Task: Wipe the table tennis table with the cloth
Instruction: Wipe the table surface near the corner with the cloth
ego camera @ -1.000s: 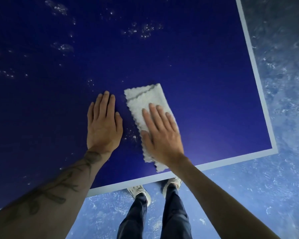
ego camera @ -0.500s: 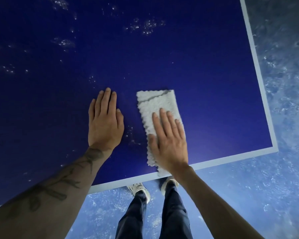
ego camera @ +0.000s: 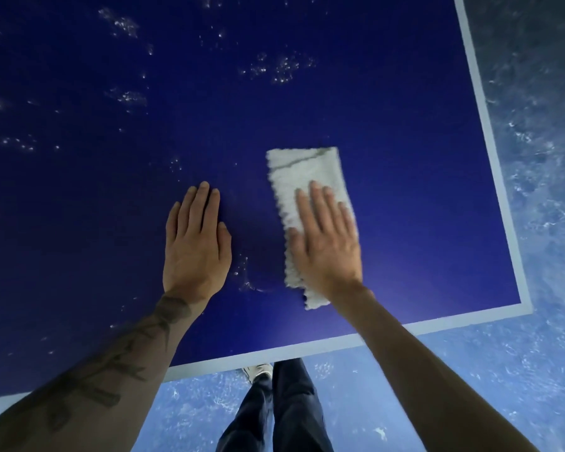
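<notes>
The right hand (ego camera: 327, 243) is lying flat on the cloth (ego camera: 307, 171), with fingers straight and close together and the palm bearing down. Nothing is being pinched or curled round. The left hand (ego camera: 194, 246) is resting flat on the bare tabletop (ego camera: 405, 158) just beside it, fingers together and clear of the cloth. It appears to be bracing the person's lean.

The cloth is a white folded rectangle with a scalloped edge. It is lying near the tabletop's near right corner, with its long side running away from the person. Its far end is showing beyond the fingertips, and a near corner is sticking out below the wrist. Its right edge is blurred.

Assessment: the cloth is looking soft, light and limp, so it is likely to bunch or unfold if pushed from one end. A flat palm over the middle, spreading pressure across the folded layers, is judged the sound hold. The tabletop is looking hard and smooth, so the cloth should slide readily.

Pale specks (ego camera: 281, 65) are lying scattered over the far and left areas, with a few between the hands; whether they are droplets or dust cannot be told. A white border line (ego camera: 490, 151) is edging the blue surface, with the mottled floor (ego camera: 535, 256) beyond it.
</notes>
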`<state>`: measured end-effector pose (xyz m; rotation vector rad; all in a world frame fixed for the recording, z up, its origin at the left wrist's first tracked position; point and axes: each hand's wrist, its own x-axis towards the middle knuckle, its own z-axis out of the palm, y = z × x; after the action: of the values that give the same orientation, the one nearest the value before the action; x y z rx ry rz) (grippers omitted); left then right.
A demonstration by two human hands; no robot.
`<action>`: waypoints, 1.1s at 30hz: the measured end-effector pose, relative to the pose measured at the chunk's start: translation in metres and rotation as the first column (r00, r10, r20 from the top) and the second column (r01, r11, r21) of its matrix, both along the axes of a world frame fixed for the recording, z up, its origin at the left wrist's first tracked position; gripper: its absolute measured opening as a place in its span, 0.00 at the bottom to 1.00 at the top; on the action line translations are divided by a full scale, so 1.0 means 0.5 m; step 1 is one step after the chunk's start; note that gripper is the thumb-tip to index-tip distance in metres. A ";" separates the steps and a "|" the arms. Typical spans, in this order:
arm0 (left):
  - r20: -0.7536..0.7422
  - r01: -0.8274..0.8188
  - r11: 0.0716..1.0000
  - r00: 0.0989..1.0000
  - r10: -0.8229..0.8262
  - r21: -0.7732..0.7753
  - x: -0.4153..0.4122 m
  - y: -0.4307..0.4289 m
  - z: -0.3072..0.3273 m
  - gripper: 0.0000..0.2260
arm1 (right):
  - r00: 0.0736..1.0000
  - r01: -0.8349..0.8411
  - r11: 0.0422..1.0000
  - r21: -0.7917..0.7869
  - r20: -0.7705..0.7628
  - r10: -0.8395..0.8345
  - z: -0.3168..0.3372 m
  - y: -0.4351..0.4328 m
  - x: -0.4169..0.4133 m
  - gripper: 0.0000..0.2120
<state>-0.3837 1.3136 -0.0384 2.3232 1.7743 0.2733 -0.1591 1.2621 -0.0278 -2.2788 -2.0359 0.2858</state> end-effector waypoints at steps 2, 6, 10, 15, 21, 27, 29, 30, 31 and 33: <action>-0.004 -0.004 1.000 1.000 0.004 -0.002 0.000 -0.001 -0.002 0.25 | 0.987 0.159 0.987 -0.008 0.015 -0.158 0.008 0.028 0.066 0.31; -0.024 -0.008 1.000 1.000 0.008 -0.012 0.001 0.000 -0.001 0.25 | 0.958 0.287 0.958 0.012 0.014 -0.288 0.010 0.139 0.062 0.31; -0.046 -0.011 0.999 0.999 0.009 -0.040 0.008 0.001 0.009 0.25 | 0.997 0.064 0.998 -0.006 -0.032 -0.064 0.012 0.160 -0.031 0.31; -0.025 -0.036 0.994 0.999 0.033 -0.100 0.015 0.020 0.035 0.25 | 0.996 -0.080 0.997 -0.008 -0.032 0.080 0.014 0.118 0.059 0.30; 0.002 -0.084 0.992 0.996 0.085 -0.092 0.043 0.099 0.052 0.24 | 0.977 0.213 0.977 -0.026 -0.018 -0.213 0.017 0.257 0.096 0.32; -0.010 -0.071 0.996 0.997 0.070 -0.049 0.059 0.214 0.038 0.23 | 0.980 -0.194 0.981 -0.007 -0.035 0.194 0.002 0.248 -0.031 0.31; -0.001 -0.069 0.996 0.998 0.069 -0.053 0.059 0.252 0.035 0.23 | 0.981 -0.189 0.982 0.017 -0.032 0.189 0.001 0.237 0.015 0.30; 0.000 -0.068 0.996 0.998 0.068 -0.057 0.056 0.271 0.033 0.23 | 0.992 -0.124 0.992 0.014 -0.029 0.124 0.003 0.240 0.045 0.30; -0.001 -0.067 0.996 0.998 0.067 -0.057 0.053 0.289 0.031 0.24 | 0.999 -0.046 0.999 0.001 -0.021 0.046 0.007 0.248 0.075 0.30; -0.003 -0.067 0.996 0.998 0.067 -0.056 0.049 0.313 0.025 0.24 | 0.994 0.108 0.994 -0.033 -0.006 -0.108 0.016 0.283 0.120 0.30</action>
<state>-0.3594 1.4701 -0.0261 2.2292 1.8387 0.2300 -0.0991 1.4038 -0.0200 -2.3927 -1.9090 0.3229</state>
